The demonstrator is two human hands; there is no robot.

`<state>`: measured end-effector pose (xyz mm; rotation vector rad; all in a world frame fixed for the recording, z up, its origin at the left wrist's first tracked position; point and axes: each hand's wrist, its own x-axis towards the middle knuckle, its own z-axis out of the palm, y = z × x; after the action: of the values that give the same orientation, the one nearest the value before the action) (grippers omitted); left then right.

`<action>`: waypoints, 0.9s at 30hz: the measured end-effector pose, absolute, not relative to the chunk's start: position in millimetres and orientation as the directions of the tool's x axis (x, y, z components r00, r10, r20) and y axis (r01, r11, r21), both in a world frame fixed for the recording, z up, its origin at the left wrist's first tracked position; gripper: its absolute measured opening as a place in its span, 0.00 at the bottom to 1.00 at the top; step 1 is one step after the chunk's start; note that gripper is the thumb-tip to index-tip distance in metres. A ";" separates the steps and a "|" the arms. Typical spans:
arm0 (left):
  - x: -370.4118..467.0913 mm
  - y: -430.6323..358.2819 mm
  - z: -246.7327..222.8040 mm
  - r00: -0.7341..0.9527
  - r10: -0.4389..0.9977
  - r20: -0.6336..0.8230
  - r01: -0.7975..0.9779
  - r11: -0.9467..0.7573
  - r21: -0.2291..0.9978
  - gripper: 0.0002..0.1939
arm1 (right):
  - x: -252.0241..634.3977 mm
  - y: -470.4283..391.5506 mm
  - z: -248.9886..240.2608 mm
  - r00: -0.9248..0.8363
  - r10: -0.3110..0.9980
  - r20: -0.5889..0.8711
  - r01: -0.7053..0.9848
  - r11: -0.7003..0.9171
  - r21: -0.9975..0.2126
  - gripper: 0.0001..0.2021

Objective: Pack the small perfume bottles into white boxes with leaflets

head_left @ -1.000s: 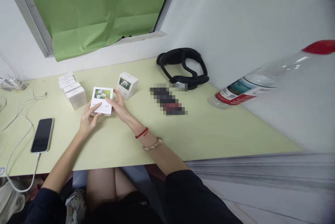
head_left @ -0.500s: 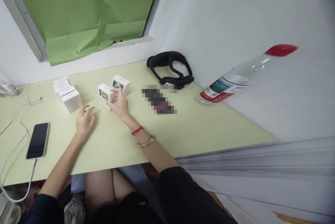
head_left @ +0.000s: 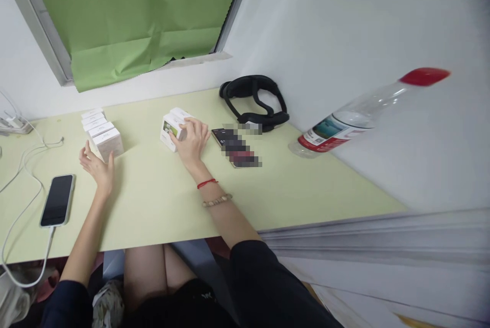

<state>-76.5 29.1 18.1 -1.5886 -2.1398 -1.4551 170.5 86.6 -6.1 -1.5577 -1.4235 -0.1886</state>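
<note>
My right hand is curved around a small white box that has a green and white picture on its side, thumb on the near face and fingers over its right side. A second white box stands right behind it, partly hidden. My left hand has its fingers spread and holds nothing. It is at the near end of a row of several white boxes; whether the fingertips touch the front box I cannot tell.
A charging phone lies on the left, its white cable looping off the pale table. On the right are a second phone, a black headset and a tall bottle with a red cap, beside the wall.
My right hand has pushed the picture box rightward against the other box. My left hand has moved left to the front of the row, its fingers spreading. The view has shifted slightly.
</note>
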 end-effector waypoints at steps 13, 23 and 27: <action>-92.5 44.7 -3.5 -0.490 0.778 0.393 0.681 0.061 0.730 0.27 | 171.1 96.0 -10.1 0.288 0.649 0.705 0.734 0.323 -0.597 0.08; -69.4 30.8 5.2 -0.264 0.859 0.438 0.894 0.048 0.445 0.16 | 115.8 47.8 3.8 -0.065 0.704 0.707 0.572 0.607 -0.552 0.18; -61.5 24.6 0.8 -0.142 0.855 0.499 0.922 -0.068 0.380 0.15 | 97.3 35.3 2.0 -0.262 0.738 0.622 0.328 0.675 -0.661 0.35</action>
<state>-61.5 24.6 0.8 -1.9863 -2.0711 -0.9998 97.3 35.3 2.0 -0.8405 -1.8572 0.4968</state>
